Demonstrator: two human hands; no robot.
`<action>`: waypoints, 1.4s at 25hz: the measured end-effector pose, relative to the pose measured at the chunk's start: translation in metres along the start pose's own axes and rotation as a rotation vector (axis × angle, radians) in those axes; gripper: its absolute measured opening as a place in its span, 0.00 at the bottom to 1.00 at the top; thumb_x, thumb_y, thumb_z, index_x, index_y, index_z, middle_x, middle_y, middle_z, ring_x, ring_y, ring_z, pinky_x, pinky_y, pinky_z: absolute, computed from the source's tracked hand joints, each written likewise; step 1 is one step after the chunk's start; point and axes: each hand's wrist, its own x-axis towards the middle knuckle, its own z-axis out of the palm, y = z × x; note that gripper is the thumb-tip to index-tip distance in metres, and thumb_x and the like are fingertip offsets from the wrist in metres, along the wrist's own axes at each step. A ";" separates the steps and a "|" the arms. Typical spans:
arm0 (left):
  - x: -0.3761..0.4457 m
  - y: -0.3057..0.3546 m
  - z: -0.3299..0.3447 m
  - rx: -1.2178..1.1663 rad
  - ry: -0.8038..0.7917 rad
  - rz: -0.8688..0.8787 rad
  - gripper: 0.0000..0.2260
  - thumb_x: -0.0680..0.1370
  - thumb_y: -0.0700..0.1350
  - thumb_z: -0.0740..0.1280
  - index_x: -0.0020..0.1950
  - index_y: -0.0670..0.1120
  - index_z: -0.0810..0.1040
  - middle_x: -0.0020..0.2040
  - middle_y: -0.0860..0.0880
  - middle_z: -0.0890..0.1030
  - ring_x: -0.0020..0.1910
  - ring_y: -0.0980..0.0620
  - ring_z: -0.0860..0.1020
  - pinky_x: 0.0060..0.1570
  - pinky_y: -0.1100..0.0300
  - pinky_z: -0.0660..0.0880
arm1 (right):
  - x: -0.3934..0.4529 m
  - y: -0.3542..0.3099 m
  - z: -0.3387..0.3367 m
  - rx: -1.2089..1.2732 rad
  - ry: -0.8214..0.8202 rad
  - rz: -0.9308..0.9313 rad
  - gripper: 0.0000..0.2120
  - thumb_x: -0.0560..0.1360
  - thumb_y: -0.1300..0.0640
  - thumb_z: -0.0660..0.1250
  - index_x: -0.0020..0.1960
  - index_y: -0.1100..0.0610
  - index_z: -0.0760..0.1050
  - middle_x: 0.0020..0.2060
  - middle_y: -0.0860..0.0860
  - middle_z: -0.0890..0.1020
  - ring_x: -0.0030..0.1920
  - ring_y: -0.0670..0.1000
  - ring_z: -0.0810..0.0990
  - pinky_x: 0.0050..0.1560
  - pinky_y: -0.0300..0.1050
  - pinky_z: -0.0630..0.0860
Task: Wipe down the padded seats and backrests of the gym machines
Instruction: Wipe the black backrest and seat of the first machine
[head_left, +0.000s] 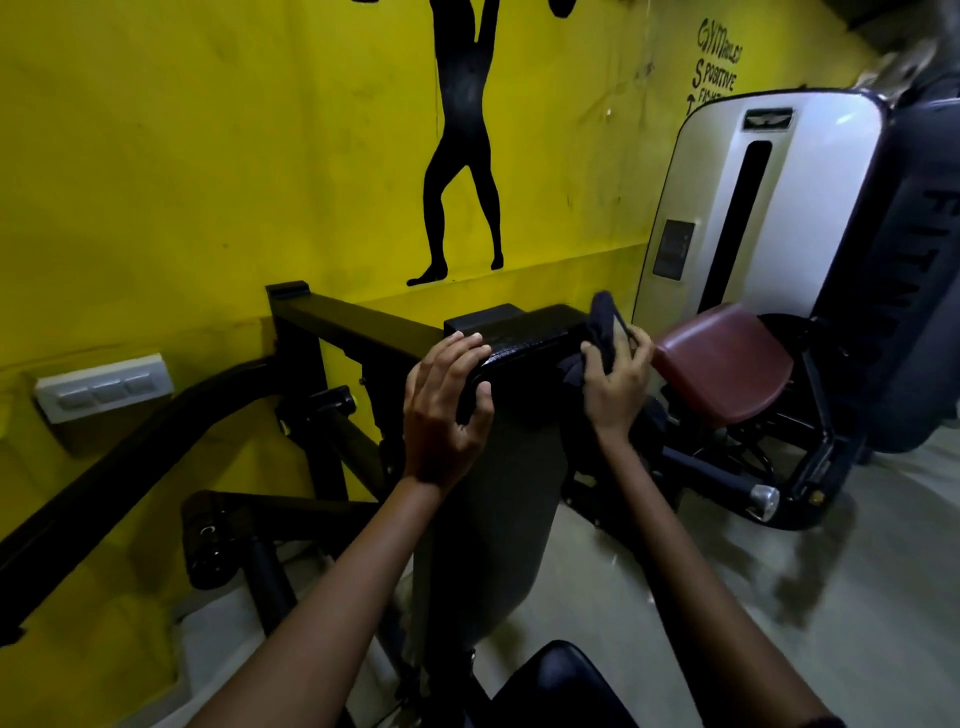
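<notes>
Hands are working at the top of a black padded backrest (498, 467), which is standing upright in the middle of the scene and running down toward the near edge. The left hand (441, 410) is gripping the backrest's top left corner, with its fingers lying over the top edge and its thumb curling round the near face. The right hand (618, 379) is clutching a dark cloth (602, 332), fingers curled round the bundle, and is pressing it against the backrest's top right corner; a fold of the cloth is sticking up above the knuckles. A black seat (561, 686) is showing at the near edge, just below the backrest. A black steel frame (332, 322) is running behind the backrest to the left, close against a yellow wall (208, 156), and a curved black bar is sweeping down toward the near left. A black silhouette of a lifter (467, 156) is painted on the wall above the frame. A white switch panel (104, 387) is sitting on the wall at the left. To the right, a second machine is standing with a dark red pad (727, 364) and a white cover (769, 202) rising behind it. Black lettering is showing on the far right of the wall, only partly readable. A pale floor (779, 597) is spreading out at the near right.
</notes>
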 end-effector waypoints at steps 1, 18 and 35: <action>0.000 0.000 0.000 0.013 0.000 0.001 0.13 0.78 0.46 0.59 0.62 0.47 0.72 0.61 0.44 0.77 0.66 0.48 0.71 0.60 0.43 0.71 | 0.008 -0.014 -0.004 -0.080 -0.085 -0.051 0.34 0.68 0.39 0.52 0.66 0.57 0.74 0.64 0.58 0.71 0.61 0.58 0.71 0.59 0.51 0.68; -0.001 0.005 0.001 0.089 0.050 -0.022 0.14 0.81 0.52 0.56 0.61 0.46 0.72 0.63 0.47 0.73 0.66 0.47 0.71 0.62 0.44 0.71 | 0.052 -0.042 -0.033 -0.389 -0.721 -0.651 0.35 0.68 0.37 0.46 0.67 0.50 0.73 0.64 0.52 0.73 0.58 0.55 0.71 0.52 0.48 0.65; 0.026 0.038 0.002 0.335 0.087 -0.204 0.11 0.74 0.47 0.60 0.43 0.40 0.75 0.42 0.43 0.78 0.48 0.46 0.75 0.49 0.44 0.74 | 0.075 -0.019 -0.025 -0.312 -0.580 -0.254 0.17 0.77 0.48 0.60 0.62 0.54 0.76 0.58 0.57 0.69 0.58 0.58 0.71 0.54 0.51 0.67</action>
